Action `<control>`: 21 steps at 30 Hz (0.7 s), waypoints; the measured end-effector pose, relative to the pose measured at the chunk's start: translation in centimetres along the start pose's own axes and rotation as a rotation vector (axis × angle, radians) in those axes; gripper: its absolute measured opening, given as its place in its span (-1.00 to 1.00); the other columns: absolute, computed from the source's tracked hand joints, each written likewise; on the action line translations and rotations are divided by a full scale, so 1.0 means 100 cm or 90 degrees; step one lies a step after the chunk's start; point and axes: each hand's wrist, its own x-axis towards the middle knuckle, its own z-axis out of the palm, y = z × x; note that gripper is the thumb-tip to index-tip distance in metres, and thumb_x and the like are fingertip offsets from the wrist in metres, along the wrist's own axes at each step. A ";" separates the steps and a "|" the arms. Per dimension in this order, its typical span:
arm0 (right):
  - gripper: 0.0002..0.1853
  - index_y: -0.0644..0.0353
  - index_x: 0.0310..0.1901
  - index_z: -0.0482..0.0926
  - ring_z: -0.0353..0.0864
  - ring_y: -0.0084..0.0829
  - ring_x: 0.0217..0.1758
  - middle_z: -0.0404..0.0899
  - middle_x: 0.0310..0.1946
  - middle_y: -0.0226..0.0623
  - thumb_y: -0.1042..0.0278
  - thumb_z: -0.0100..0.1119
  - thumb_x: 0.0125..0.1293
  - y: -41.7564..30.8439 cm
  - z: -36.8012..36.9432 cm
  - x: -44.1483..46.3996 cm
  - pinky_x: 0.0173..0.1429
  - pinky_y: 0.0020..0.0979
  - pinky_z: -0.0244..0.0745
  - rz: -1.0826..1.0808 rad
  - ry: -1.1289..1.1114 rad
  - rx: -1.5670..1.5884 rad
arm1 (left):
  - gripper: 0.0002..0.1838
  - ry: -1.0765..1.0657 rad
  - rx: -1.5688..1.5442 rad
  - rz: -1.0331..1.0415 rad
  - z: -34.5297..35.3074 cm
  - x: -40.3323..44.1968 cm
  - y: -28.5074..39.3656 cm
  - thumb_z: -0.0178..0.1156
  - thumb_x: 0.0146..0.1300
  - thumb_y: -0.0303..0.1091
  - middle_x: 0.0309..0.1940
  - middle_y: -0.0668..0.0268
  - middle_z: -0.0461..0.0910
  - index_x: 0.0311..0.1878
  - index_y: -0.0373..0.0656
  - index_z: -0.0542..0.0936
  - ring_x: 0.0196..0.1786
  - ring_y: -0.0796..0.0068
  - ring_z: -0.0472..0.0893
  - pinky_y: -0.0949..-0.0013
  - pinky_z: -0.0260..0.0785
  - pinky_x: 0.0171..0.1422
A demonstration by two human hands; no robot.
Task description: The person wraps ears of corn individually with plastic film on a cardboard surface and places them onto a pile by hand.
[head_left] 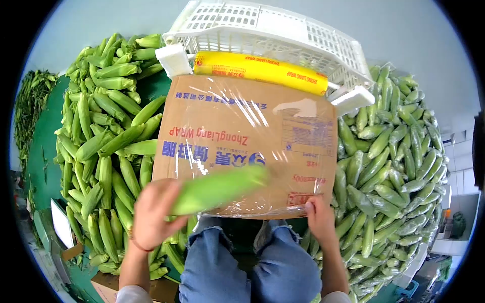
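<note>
My left hand (155, 212) is wrapped round the lower end of a green ear of corn (220, 189), which is tilted and blurred over the near left part of a cardboard sheet (212, 126). Clear film covers the cardboard. At its near right corner, my right hand (320, 217) pinches the edge of the clear film (268, 214). Beyond the cardboard lies a yellow roll (260, 71) of wrap, held between two white blocks.
A white plastic crate (273, 33) stands behind the roll. Unwrapped corn (108, 146) is heaped on the left, and film-wrapped corn (394, 187) on the right. Below the cardboard are my knees in jeans (212, 262). A cardboard box (103, 285) sits at the lower left.
</note>
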 end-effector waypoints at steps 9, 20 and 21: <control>-0.82 0.25 0.00 0.45 0.61 -0.18 0.08 0.59 -0.03 -0.03 0.47 -0.01 0.42 -0.029 -0.020 -0.007 0.17 -0.28 0.42 -0.079 0.093 0.740 | -0.41 -0.191 -0.095 0.227 0.084 0.115 0.038 0.37 0.05 -0.19 0.04 0.32 0.58 0.22 0.07 0.53 -0.01 0.16 0.60 0.24 0.51 0.02; -0.67 0.14 -0.14 0.60 0.51 -0.21 -0.07 0.58 -0.17 -0.27 0.05 0.14 0.27 -0.060 0.030 0.108 0.03 -0.21 0.32 -0.321 0.191 -0.102 | -0.72 0.011 -0.087 -0.046 0.084 -0.018 -0.017 0.29 0.24 -0.31 -0.13 0.14 0.68 -0.02 -0.18 0.66 -0.08 0.17 0.69 0.19 0.54 0.02; -0.71 0.13 -0.20 0.62 0.51 -0.24 -0.11 0.56 -0.24 -0.32 0.08 0.15 0.25 -0.062 0.031 0.111 0.00 -0.21 0.34 -0.365 0.257 -0.094 | -0.91 0.035 -0.187 -0.241 0.068 0.006 -0.010 0.21 0.23 -0.53 -0.34 0.21 0.69 -0.24 -0.21 0.68 -0.31 0.20 0.68 0.27 0.54 -0.21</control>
